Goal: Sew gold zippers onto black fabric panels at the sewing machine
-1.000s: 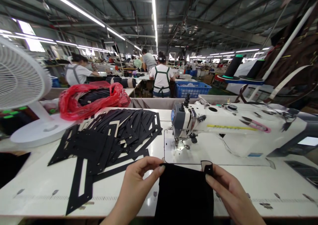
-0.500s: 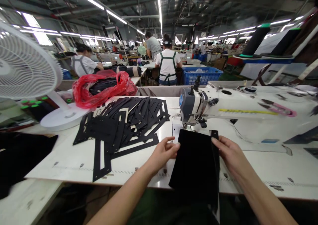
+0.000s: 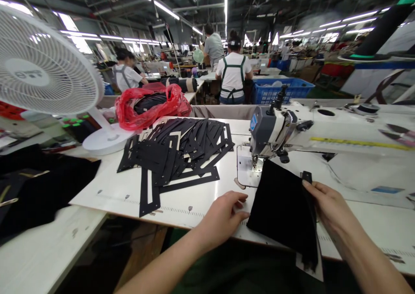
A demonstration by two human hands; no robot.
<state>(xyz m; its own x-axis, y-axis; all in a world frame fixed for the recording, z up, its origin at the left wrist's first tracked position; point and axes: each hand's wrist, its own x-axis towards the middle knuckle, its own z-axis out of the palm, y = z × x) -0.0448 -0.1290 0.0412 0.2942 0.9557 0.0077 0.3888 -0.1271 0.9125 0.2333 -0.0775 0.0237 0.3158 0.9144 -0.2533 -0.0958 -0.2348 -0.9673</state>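
Observation:
A black fabric piece [image 3: 282, 207] lies slanted at the front of the sewing machine [image 3: 272, 129], its upper corner just right of the needle area and its lower part hanging past the table edge. My right hand [image 3: 330, 205] pinches its right edge, where a narrow dark strip with a hole [image 3: 306, 177] sticks up. Pale backing [image 3: 309, 266] shows under the fabric's lower corner. To the left of the fabric is my left hand [image 3: 223, 216], thumb and fingers apart with nothing between them, the thumb close to the fabric's edge.
A pile of black punched frame-shaped pieces [image 3: 181, 149] covers the table's left part. Behind it sit a red plastic bag [image 3: 145, 108] and a white fan [image 3: 48, 65]. Black material [image 3: 42, 186] lies far left. A blue crate [image 3: 279, 91] and several people are beyond the table.
My view has swung right. The fabric has turned and shifted right from the needle, uncovering more of the metal plate. My left hand has come away from the fabric's upper left edge.

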